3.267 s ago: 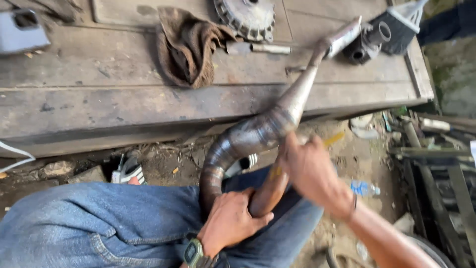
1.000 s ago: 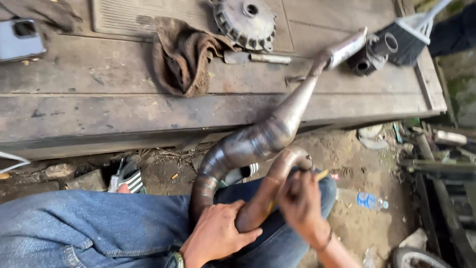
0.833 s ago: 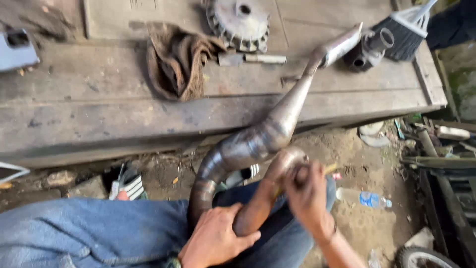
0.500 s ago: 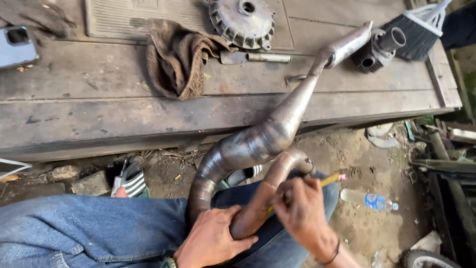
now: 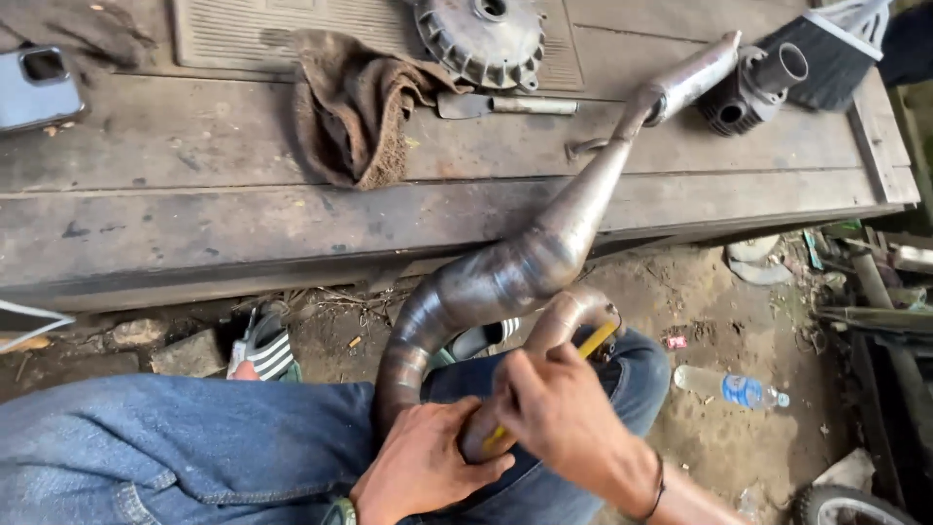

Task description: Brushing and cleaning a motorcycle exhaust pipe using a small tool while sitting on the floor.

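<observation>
Yellow showed between the fingers of the right hand, which were curled and pressed together around a thin yellow-handled tool laid along the curved end of the exhaust pipe. The left hand lay just beside it, fingers wrapped tight round the rusty bend of the pipe, over the person's jeans-clad lap. From there the pipe swelled into a steel belly, then tapered up to rest its narrow tail on the front edge of the wooden tabletop, towards the right corner. Near that tail stood a finned engine cylinder. A brown rag lay mid-tabletop, a toothed metal disc at the far edge, a phone at the left edge.
</observation>
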